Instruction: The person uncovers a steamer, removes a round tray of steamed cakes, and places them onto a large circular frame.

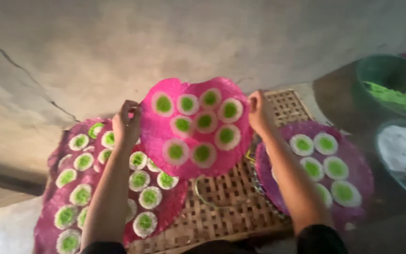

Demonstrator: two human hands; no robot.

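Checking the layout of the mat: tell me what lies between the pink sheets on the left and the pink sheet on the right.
In the head view, bare woven bamboo mat lies between the left sheets and the right sheet, with the held pink sheet lifted above that gap.

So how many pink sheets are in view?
3, perhaps more hidden: one held up by both hands, one on the woven tray at left, one at right.

I hold a pink sheet (pixel 196 129) dotted with white-and-green rounds up in the middle of the frame, my left hand (pixel 127 123) pinching its left edge and my right hand (pixel 259 113) its right edge. Below lies a woven bamboo tray (pixel 231 207) with more pink sheets at lower left (pixel 78 188) and right (pixel 339 174). A green basin (pixel 391 80) sits at upper right.
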